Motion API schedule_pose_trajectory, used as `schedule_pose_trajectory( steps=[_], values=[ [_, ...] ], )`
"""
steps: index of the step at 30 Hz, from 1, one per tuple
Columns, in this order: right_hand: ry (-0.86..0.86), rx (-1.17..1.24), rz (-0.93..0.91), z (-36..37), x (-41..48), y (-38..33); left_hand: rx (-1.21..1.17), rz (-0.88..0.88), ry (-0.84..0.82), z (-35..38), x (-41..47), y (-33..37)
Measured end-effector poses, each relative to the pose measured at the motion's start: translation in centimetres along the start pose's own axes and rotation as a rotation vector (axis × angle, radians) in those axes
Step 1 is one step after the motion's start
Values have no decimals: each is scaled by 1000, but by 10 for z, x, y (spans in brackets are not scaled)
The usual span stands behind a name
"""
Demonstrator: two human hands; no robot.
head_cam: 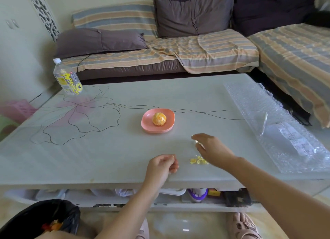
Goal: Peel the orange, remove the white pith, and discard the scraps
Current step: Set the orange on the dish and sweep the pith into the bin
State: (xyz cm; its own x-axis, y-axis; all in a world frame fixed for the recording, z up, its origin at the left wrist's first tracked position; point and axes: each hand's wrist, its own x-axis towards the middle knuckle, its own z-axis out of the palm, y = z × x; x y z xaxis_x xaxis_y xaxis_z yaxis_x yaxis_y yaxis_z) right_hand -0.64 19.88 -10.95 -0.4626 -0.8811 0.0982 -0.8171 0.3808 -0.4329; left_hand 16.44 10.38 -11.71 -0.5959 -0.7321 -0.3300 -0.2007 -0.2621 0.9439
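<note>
Table [125, 158], plate [146, 127], bottle [68, 80], bubble wrap [259, 114], pith scraps [198, 160]

Left hand [163, 164] and right hand [212, 149] are bare, forearms bare too; nails look short. On the feet, pinkish-beige slippers: right slipper [243, 227] w/ round holes on top, left slipper [143, 229] only partly visible at btm edge.

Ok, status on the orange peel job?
Left hand curled at table edge, hold unclear. Right hand open over pith scraps. Orange peeled, on pink plate. Nothing in the way.
</note>
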Motion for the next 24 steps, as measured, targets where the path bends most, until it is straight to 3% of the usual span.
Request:
schedule_pose_trajectory(
  steps=[7,17,21,24],
  values=[
    [-139,-77,29,4,22,11,-176,-220,-198,4,-18,6],
    [-136,-46,-184,9,-38,5,-323,-431,-399,18,-37,9],
    [-169,-52,-218,3,-50,4,-348,-546,-454,16,-42,-3],
    [-94,-25,-154,5,-48,10,-377,-574,-442,15,-45,-11]
  ],
)
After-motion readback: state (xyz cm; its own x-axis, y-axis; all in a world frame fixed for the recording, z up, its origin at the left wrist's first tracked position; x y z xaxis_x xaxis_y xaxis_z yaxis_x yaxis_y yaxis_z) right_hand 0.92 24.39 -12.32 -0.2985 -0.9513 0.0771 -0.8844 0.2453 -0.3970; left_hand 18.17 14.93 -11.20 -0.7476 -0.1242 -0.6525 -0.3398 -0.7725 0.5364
